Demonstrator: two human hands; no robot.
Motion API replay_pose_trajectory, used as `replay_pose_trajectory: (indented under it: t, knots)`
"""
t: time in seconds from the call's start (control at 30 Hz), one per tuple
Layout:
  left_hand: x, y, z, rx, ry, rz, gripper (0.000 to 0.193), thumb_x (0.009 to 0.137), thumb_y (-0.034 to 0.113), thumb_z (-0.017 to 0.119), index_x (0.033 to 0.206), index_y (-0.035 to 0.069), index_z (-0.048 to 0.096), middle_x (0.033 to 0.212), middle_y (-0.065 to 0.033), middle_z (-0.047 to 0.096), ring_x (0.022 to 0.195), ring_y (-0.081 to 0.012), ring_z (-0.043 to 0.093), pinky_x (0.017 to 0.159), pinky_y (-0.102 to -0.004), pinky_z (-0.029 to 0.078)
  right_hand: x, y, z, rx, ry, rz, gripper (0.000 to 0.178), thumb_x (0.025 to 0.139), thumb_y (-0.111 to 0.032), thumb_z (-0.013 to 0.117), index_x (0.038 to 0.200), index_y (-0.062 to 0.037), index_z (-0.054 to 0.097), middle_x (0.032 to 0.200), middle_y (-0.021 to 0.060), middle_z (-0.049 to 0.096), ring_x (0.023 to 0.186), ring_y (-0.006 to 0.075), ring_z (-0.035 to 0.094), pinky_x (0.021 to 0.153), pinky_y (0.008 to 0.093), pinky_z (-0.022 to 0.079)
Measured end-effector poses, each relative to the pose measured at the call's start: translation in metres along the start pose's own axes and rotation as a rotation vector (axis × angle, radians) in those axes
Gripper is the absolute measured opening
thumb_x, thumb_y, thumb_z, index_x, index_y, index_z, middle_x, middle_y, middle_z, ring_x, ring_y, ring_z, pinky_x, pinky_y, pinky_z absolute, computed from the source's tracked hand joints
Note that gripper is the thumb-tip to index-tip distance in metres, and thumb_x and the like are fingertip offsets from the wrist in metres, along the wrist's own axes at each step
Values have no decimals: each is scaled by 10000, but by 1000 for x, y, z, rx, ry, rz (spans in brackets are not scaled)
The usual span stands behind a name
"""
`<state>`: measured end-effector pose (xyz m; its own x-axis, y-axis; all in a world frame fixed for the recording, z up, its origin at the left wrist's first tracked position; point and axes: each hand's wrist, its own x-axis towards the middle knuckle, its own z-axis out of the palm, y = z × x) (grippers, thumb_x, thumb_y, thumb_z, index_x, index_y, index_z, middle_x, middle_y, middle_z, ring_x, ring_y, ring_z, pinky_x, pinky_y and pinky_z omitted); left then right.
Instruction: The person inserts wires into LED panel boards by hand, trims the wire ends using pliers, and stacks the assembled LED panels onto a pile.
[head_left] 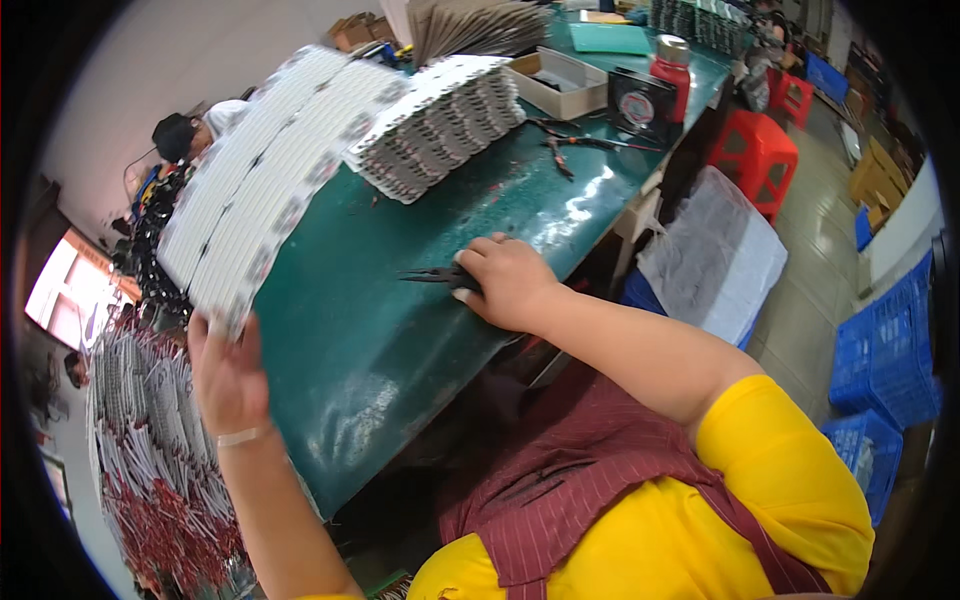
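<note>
My left hand (230, 380) is closed on the near corner of a large white panel (275, 165) made of many narrow strips, held up at a slant over the table's left side. Small dark marks run along its middle seam. On the green tabletop (390, 340), my right hand (512, 285) grips a pair of long-nose pliers (430, 274), the tips pointing left. Most of the pliers' handles are hidden under the fingers. Beyond stands a tall stack of similar white panels (435, 125), with its notched edges facing me.
Pliers with dark orange handles (560, 158), a cardboard box (560, 88) and a red bottle (671, 72) lie farther back. Bundles of white and red wires (165, 450) hang at left. Right of the table are red stools (755, 155) and blue crates (885, 340). Another person (200, 130) is at far left.
</note>
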<state>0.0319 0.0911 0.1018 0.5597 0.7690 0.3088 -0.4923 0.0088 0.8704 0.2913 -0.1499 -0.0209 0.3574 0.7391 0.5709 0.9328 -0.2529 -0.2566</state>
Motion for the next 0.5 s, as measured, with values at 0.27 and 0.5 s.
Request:
replay_pose_trajectory:
  t: [0.27,0.5]
  knots:
    - [132,-61,111,29,-10,-39,246,996,-23,525,1237,-61,486,1174,-168,612,1043,-283,661,890,-419,630,5,-1,2,116,3,10,368,813,-304,774,1060,-54,666,972,108,647,948,330,639,825,439,540]
    - [182,-118,161,14,14,-197,265,995,-53,494,1260,-62,477,1188,-174,606,1064,-308,657,893,-415,645,10,1,5,183,35,21,379,810,-293,770,1073,-47,653,966,119,648,932,336,636,817,449,534]
